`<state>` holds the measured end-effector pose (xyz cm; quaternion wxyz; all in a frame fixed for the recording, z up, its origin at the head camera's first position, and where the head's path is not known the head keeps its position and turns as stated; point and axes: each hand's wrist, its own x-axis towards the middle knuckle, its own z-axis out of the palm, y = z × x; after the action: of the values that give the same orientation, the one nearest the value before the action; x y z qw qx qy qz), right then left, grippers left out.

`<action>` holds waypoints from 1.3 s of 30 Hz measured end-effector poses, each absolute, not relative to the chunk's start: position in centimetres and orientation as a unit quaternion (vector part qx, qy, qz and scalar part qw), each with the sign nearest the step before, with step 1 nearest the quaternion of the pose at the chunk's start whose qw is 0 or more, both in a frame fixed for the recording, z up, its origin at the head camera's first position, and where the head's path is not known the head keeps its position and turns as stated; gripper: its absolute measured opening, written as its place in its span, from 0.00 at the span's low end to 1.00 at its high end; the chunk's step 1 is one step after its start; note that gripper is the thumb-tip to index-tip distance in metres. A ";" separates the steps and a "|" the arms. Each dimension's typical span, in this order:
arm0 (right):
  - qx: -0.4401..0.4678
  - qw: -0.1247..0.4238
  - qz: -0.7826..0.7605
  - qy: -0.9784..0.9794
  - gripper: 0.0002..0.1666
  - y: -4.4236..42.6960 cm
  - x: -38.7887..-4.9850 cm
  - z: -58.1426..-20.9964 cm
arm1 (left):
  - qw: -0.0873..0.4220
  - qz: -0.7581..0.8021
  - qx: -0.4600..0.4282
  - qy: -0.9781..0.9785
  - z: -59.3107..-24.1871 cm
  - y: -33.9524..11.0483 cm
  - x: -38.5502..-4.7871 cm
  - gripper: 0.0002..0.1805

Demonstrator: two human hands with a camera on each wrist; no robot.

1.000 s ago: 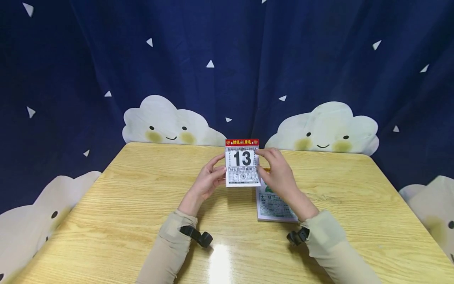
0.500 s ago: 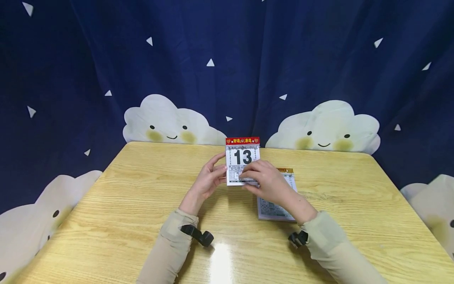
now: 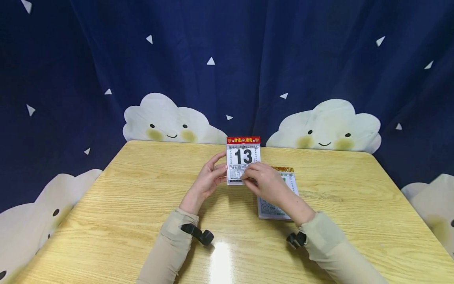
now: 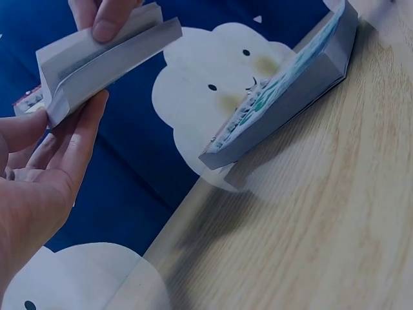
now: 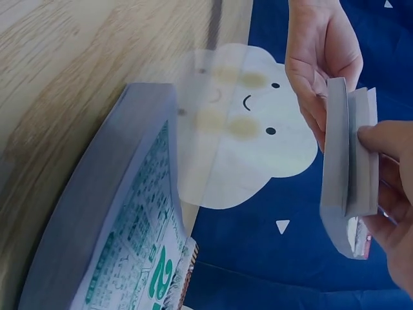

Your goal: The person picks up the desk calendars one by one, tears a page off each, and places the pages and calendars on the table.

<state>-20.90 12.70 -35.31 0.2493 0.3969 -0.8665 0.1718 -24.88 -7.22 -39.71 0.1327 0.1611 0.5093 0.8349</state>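
A small tear-off calendar [image 3: 243,156] with a red header and a large black 13 is held up above the table. My left hand [image 3: 207,179] grips its left side, thumb in front and fingers behind. At the lower right of the block, my right hand [image 3: 266,182] pinches a batch of its pages. Both wrist views show that batch lifted apart from the rest, with a gap along the bottom edge of the calendar block [image 5: 334,148]. Behind my right forearm lies a larger, thicker tear-off calendar [image 3: 265,211] with green print, partly covered from the head camera.
The wooden table [image 3: 134,197] carries the larger calendar right of centre. A dark blue curtain [image 3: 234,79] with white clouds and triangles hangs behind and at the sides. Black straps with small cameras sit on both wrists.
My right hand has moved from the small calendar's upper right edge down to its bottom edge and now lifts pages there. The left hand keeps its grip, nearly still.
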 end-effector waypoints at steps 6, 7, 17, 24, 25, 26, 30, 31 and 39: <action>0.386 0.255 0.216 -0.860 0.05 12.7 -20.9 -35.1 | 0.129 0.836 0.152 0.512 -39.7 -7.3 -24.9 0.30; 0.385 0.254 0.228 -0.857 0.05 12.7 -20.9 -35.0 | 0.128 0.835 0.151 0.514 -39.7 -7.3 -25.0 0.30; 0.365 0.252 0.327 -0.835 0.06 13.3 -21.3 -33.9 | 0.104 0.823 0.156 0.536 -39.7 -7.3 -25.0 0.29; 0.299 0.290 0.365 -0.833 0.05 14.0 -22.1 -32.9 | 0.083 0.813 0.151 0.556 -39.9 -7.1 -25.1 0.28; 0.287 0.295 0.371 -0.833 0.05 14.1 -22.3 -32.7 | 0.081 0.812 0.149 0.558 -39.9 -7.1 -25.1 0.28; 0.274 0.297 0.377 -0.833 0.05 14.2 -22.5 -32.6 | 0.078 0.812 0.146 0.560 -39.9 -7.1 -25.1 0.28; 0.228 0.287 0.403 -0.839 0.06 14.7 -23.3 -32.3 | 0.071 0.809 0.139 0.567 -40.0 -7.0 -25.1 0.28; 0.217 0.280 0.409 -0.841 0.06 14.9 -23.5 -32.2 | 0.068 0.808 0.138 0.569 -39.9 -7.0 -25.0 0.27; 0.145 0.209 0.463 -0.849 0.09 15.6 -24.7 -31.8 | 0.057 0.802 0.127 0.581 -39.7 -6.9 -24.9 0.27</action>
<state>-24.75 15.62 -31.77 0.2093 0.1451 -0.8492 0.4626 -24.95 -6.90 -39.72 0.0571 0.1267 0.5807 0.8022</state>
